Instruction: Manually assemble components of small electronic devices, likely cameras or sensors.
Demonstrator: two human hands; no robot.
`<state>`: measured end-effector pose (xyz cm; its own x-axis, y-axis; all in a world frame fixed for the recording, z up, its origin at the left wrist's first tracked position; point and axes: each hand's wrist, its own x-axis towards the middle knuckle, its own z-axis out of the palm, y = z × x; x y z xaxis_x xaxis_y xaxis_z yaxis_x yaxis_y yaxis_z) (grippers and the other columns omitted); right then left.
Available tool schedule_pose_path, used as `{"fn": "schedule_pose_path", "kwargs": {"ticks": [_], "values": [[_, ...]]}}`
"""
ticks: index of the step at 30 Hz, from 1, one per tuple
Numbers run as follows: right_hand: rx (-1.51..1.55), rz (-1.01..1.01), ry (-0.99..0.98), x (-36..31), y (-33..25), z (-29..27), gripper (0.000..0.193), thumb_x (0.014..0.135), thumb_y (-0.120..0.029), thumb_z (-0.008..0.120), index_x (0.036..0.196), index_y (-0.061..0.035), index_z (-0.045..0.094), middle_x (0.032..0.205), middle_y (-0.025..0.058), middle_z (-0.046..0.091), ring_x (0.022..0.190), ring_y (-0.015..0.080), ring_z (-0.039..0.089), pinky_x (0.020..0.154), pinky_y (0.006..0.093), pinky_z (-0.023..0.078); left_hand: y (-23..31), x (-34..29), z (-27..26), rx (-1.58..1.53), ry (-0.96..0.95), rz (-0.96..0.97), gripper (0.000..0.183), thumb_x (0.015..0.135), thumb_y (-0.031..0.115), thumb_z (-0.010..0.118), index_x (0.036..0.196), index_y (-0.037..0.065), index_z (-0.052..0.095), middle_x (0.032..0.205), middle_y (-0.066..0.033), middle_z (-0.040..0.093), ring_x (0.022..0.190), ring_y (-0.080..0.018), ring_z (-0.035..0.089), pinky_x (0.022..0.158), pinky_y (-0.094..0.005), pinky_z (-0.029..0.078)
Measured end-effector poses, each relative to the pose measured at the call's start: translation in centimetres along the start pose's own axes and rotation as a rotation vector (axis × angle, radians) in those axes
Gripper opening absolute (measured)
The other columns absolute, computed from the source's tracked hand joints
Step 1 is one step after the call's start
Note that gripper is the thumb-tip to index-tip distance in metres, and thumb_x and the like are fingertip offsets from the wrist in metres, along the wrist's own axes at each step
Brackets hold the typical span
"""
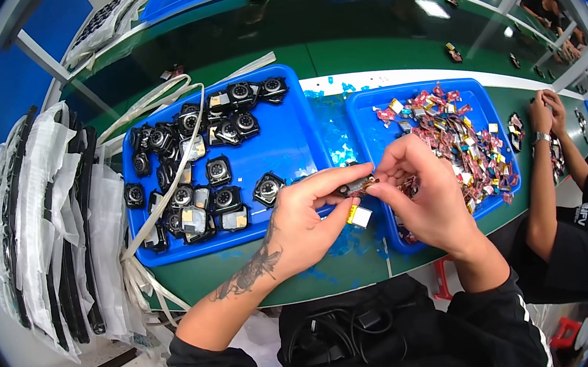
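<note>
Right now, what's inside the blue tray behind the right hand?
The tray holds heaped small parts, many reddish. What lies under them and behind the right hand can't be seen.

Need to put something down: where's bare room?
Bare: the middle of the long green surface behind the flat white strip; right side of the blue plastic left tray, beside its rounded black casings. Crowded: the blue plastic right tray, heaped with small reddish parts; the gap between, beneath the left hand.
</note>
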<state>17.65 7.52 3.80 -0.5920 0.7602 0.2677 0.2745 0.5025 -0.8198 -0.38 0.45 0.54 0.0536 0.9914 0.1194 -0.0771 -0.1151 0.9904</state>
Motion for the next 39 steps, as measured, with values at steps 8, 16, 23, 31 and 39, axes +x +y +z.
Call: {"fn": "schedule_pose_path", "kwargs": {"ticks": [8, 16, 23, 31, 39], "values": [[-0.185, -0.101, 0.058, 0.2, 0.1, 0.7, 0.03, 0.079, 0.006, 0.071, 0.103, 0.0004, 0.054, 0.092, 0.0122, 0.062, 0.076, 0.0183, 0.066, 0.065, 0.0277, 0.056, -0.7, -0.1, 1.3, -0.03, 0.129, 0.11, 0.041, 0.089, -0.008, 0.057, 0.129, 0.001, 0.06, 0.119, -0.0109, 0.065, 0.102, -0.0147, 0.064, 0.084, -0.0265, 0.054], [0.0, -0.061, 0.03, 0.7, 0.5, 2.2, 0.034, 0.081, 0.006, 0.069, 0.113, 0.0001, 0.057, 0.095, 0.0087, 0.062, 0.084, 0.015, 0.065, 0.07, 0.0287, 0.059, -0.9, -0.5, 0.8, -0.242, 0.257, -0.056, 0.04, 0.089, -0.007, 0.06, 0.12, 0.004, 0.038, 0.104, -0.0125, 0.066, 0.092, -0.0116, 0.064, 0.078, -0.0242, 0.054], [-0.142, 0.071, -0.049, 9.7, 3.7, -2.1, 0.037, 0.081, 0.001, 0.07, 0.113, -0.0031, 0.053, 0.09, 0.0121, 0.065, 0.075, 0.0167, 0.066, 0.067, 0.0304, 0.054, 1.5, 0.9, -4.6, 1.297, 0.413, 0.258, 0.023, 0.081, 0.017, 0.074, 0.095, 0.006, 0.06, 0.087, -0.0116, 0.066, 0.076, -0.0307, 0.067, 0.067, -0.0398, 0.053], [-0.486, 0.35, 0.031, 21.1, 16.0, -2.9, 0.052, 0.065, -0.022, 0.087, 0.106, -0.0021, 0.06, 0.107, 0.0214, 0.066, 0.104, 0.0361, 0.063, 0.087, 0.042, 0.051, -0.2, -2.6, -10.1, 1.72, 0.412, 0.023, 0.051, 0.069, 0.029, 0.084, 0.103, 0.003, 0.057, 0.086, -0.0138, 0.066, 0.086, -0.0339, 0.064, 0.074, -0.0435, 0.052], [-0.419, 0.288, 0.191, 18.8, 16.4, -7.0, 0.045, 0.074, -0.021, 0.079, 0.111, -0.0015, 0.062, 0.106, 0.0196, 0.068, 0.1, 0.0337, 0.065, 0.087, 0.0388, 0.052, 1.2, 0.0, -8.3, 1.513, 0.551, -0.321, 0.032, 0.081, 0.009, 0.062, 0.112, 0.001, 0.058, 0.089, -0.0221, 0.067, 0.09, -0.0408, 0.065, 0.076, -0.0482, 0.053]]}}
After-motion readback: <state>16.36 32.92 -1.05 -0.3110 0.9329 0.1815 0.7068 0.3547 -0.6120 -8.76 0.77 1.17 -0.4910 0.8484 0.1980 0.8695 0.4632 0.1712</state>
